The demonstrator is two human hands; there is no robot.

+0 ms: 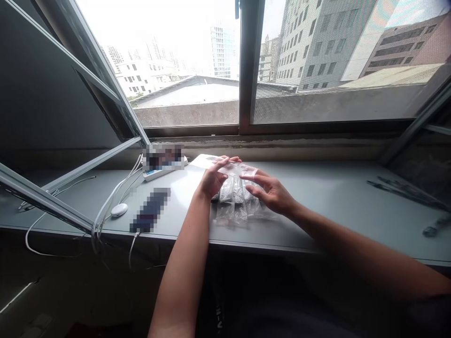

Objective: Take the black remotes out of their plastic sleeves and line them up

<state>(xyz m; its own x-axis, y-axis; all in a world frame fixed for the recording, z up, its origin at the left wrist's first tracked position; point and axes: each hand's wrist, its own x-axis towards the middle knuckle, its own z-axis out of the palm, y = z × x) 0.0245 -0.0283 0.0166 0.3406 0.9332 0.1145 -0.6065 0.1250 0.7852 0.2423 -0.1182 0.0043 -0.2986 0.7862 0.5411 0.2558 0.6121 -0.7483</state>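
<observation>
A smooth, rounded white disc (119,210) sits on a flat grey table (338,206). Rightward, the left hand (212,180) curls at a crinkled, clear plastic bag (230,214) on the table, grip unclear; the right hand (274,192) spreads thumb and forefinger over it.

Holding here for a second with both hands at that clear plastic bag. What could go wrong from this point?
The clear plastic bag looks thin and crinkled, so it might tear if the left hand and right hand pull hard. It lies close to the front edge of the desk, so it could slide off. A white cable hangs over that edge beside the left forearm, which might snag it.
</observation>
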